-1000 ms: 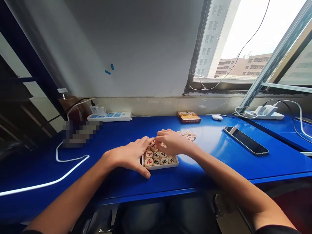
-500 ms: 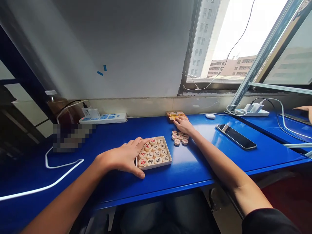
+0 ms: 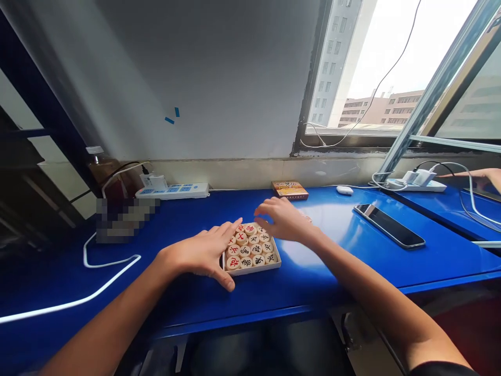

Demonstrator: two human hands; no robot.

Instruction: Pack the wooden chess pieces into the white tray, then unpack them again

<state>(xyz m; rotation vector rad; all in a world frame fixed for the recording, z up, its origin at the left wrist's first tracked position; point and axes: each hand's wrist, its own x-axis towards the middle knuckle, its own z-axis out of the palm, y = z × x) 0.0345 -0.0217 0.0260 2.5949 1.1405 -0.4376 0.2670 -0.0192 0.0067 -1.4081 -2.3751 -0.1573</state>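
Back from the printed lid (image 3: 290, 189) by the wall, the right hand (image 3: 284, 222) now hangs over the far right corner of the white box (image 3: 254, 268). Its fingers are curled downward, and I cannot tell whether they pinch a disc. The left hand (image 3: 203, 253) lies spread against the box's left side, thumb at the near corner and forefinger along the far edge. Inside, the wooden discs (image 3: 250, 248) sit in close rows, faces up. A few loose discs (image 3: 308, 218) peep out just behind the right wrist.

To do this well, I judge, the left hand should brace the box so it cannot slide on the slick blue table (image 3: 332, 271). Each disc should go down flat into a free gap without nudging its neighbours. A phone (image 3: 389, 225) lies well apart to the right.
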